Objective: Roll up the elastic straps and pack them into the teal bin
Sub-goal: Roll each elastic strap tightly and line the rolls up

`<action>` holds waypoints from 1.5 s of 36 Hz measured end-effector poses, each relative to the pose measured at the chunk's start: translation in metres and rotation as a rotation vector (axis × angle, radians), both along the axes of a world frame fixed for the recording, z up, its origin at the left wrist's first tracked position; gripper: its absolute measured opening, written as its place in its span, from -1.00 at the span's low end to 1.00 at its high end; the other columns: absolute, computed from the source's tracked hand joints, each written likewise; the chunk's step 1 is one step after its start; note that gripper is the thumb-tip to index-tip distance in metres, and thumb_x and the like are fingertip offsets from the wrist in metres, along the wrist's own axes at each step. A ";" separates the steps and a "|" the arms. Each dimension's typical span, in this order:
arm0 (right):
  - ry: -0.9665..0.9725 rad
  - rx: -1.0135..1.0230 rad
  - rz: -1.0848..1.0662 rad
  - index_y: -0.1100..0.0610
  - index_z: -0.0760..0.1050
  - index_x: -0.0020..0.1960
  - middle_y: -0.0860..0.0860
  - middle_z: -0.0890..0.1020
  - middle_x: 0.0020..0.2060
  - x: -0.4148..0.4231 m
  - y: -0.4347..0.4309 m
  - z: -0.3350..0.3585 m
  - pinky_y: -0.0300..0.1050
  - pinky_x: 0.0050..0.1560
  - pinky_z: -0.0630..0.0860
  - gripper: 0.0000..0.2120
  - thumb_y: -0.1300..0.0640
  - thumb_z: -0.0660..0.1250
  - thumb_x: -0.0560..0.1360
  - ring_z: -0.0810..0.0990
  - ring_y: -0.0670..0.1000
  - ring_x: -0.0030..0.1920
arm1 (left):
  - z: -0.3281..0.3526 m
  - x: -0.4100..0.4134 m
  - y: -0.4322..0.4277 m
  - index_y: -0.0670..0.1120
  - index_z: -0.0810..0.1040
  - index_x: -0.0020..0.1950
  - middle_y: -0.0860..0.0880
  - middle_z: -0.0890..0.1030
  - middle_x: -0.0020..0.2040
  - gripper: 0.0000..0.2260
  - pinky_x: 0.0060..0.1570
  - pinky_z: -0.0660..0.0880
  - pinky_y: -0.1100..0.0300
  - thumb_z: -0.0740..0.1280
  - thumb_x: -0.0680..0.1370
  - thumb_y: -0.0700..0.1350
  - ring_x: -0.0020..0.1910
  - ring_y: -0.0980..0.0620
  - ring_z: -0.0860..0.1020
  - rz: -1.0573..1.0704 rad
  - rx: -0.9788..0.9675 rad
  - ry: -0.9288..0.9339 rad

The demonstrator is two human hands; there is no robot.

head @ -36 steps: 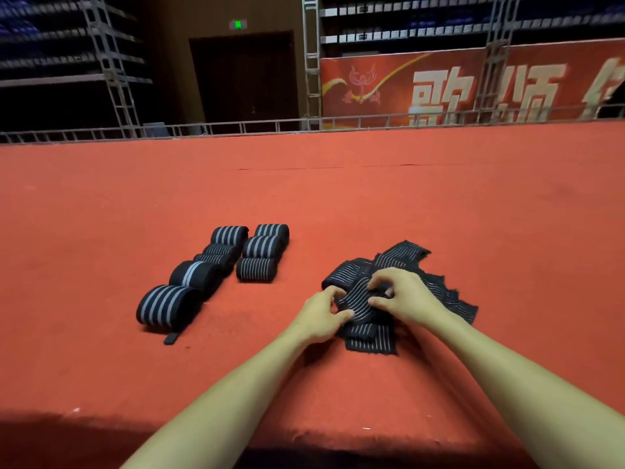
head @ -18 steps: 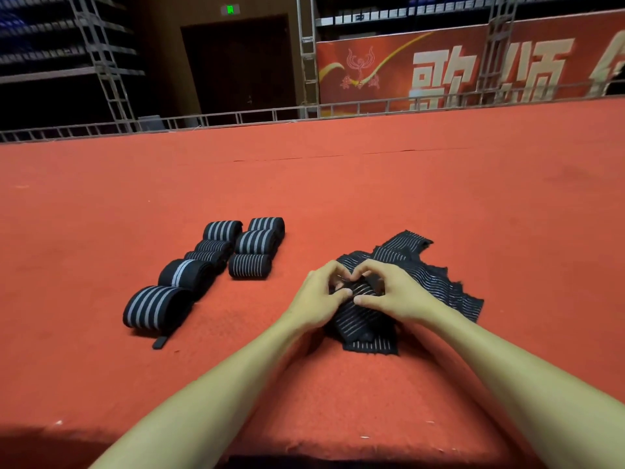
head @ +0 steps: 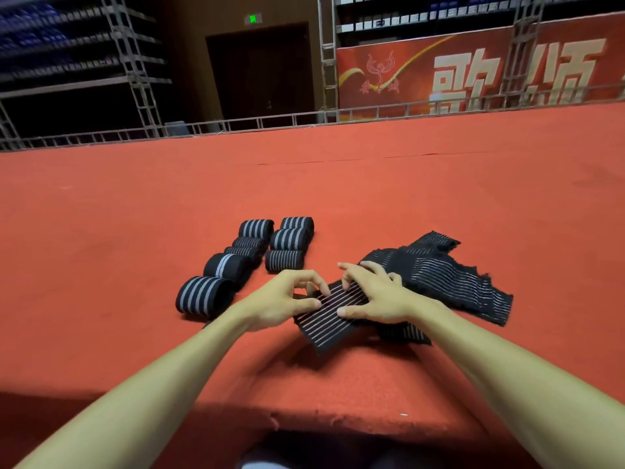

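A black elastic strap with thin white stripes is held flat just above the red carpet, throwing a shadow below it. My left hand pinches its left end between thumb and fingertips. My right hand grips its right part, fingers spread over the top and thumb at the near edge. A pile of loose straps lies right behind my right hand. Several rolled straps stand in two rows to the left, the nearest roll the biggest. No teal bin is in view.
Everything sits on a wide red carpeted platform, whose front edge drops off just before me. A metal railing lines the far edge, with a red banner and scaffolding beyond.
Both hands were bunched together on top of the pile. Now they have drawn one strap out toward me and spread apart, holding it flat between them.
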State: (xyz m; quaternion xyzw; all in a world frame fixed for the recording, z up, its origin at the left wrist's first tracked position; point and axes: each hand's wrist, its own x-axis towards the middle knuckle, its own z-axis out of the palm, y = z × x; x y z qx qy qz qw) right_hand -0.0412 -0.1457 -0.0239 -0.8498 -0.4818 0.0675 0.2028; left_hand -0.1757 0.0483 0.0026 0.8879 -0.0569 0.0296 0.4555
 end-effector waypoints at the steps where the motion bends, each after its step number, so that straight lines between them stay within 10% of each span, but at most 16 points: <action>1: -0.002 -0.017 -0.005 -0.02 0.30 0.09 -0.14 0.36 0.40 -0.003 0.004 0.001 0.24 0.38 0.02 -0.58 -0.24 0.38 0.47 0.03 -0.01 0.53 | -0.001 -0.005 0.004 0.06 0.63 -0.04 0.02 0.47 -0.18 -0.80 -0.11 0.50 0.04 0.38 0.56 -0.26 -0.14 0.01 0.49 0.001 0.000 0.010; 11: -0.057 -0.034 -0.004 -0.11 0.35 -0.19 -0.15 0.46 -0.14 0.002 0.013 0.007 0.13 0.26 0.34 -0.76 -0.04 0.41 0.51 0.42 -0.07 0.01 | -0.013 -0.053 0.064 -0.05 0.66 -0.03 0.05 0.53 -0.18 -0.85 -0.10 0.39 0.43 0.41 0.54 -0.30 -0.20 0.29 0.49 0.161 0.088 0.033; 20: -0.140 -0.160 -0.023 -0.17 0.51 0.04 -0.23 0.55 0.09 0.013 0.002 0.010 0.03 0.11 0.20 -0.86 -0.06 0.41 0.51 0.43 -0.12 0.20 | -0.022 -0.062 0.085 0.01 0.67 -0.01 0.27 0.47 -0.28 -0.82 -0.10 0.39 0.45 0.40 0.55 -0.28 -0.22 0.29 0.47 0.168 0.138 0.063; 33: -0.140 -0.254 0.022 -0.36 0.49 0.28 -0.33 0.54 0.25 0.017 -0.021 0.048 0.09 0.34 0.30 -0.54 -0.01 0.48 0.46 0.43 -0.16 0.31 | -0.030 -0.061 0.100 0.13 0.69 -0.03 0.04 0.58 -0.16 -0.69 0.00 0.44 0.35 0.41 0.53 -0.31 -0.12 0.23 0.52 0.239 0.099 0.042; 39: -0.194 -0.180 0.016 -0.15 0.48 0.16 -0.15 0.56 0.04 0.023 -0.031 0.041 0.04 0.18 0.42 -0.62 0.03 0.52 0.41 0.53 0.00 0.12 | -0.030 -0.057 0.092 0.03 0.67 -0.03 0.06 0.51 -0.17 -0.77 -0.10 0.36 0.48 0.40 0.54 -0.31 -0.20 0.31 0.49 0.200 0.245 0.070; 48: -0.054 -0.023 0.038 -0.12 0.49 -0.06 -0.15 0.53 -0.13 0.019 -0.026 0.026 -0.26 -0.05 0.38 -0.70 0.16 0.55 0.39 0.49 -0.17 -0.08 | -0.023 -0.016 0.046 0.07 0.61 0.16 0.01 0.39 0.23 -0.82 0.31 0.29 0.00 0.37 0.57 0.02 0.27 -0.01 0.29 0.181 0.795 0.048; 54: 0.002 0.044 0.037 -0.11 0.49 -0.12 -0.14 0.58 -0.18 0.015 -0.026 0.027 -0.38 -0.07 0.41 -0.71 0.20 0.54 0.40 0.53 -0.21 -0.12 | -0.027 0.022 -0.014 -0.06 0.55 0.05 -0.10 0.39 0.43 -0.88 0.44 0.20 0.09 0.38 0.57 -0.04 0.44 -0.04 0.31 0.072 0.475 -0.099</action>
